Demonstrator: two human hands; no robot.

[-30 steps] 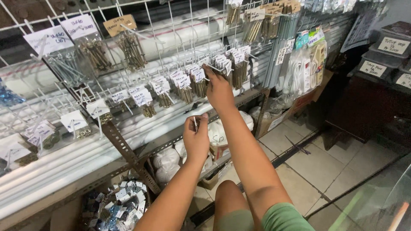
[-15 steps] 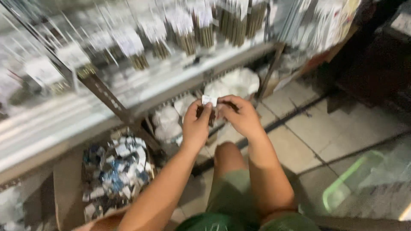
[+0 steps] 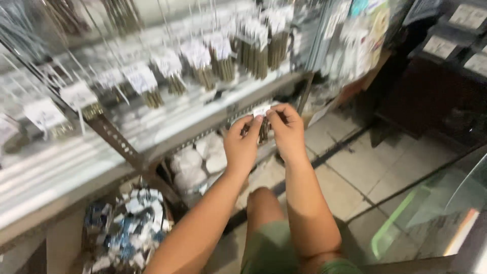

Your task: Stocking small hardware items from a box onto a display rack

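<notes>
Two bare forearms without sleeves, left hand [image 3: 242,147] and right hand [image 3: 287,133] ringless; olive-green cloth shorts [image 3: 274,248] just below the forearms, knee bare

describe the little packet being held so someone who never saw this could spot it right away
Start at the wire display rack hung with rows of tagged packets. Below its front rail, the left hand and right hand meet. Pinched between them is the small packet, white card above dark contents, the only one off the hooks.

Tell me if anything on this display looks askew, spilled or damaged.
Nothing stands out. Both hands, left hand and right hand, hold one small tagged packet level in front of the shelf edge. The hanging packets are too blurred to judge.
</notes>
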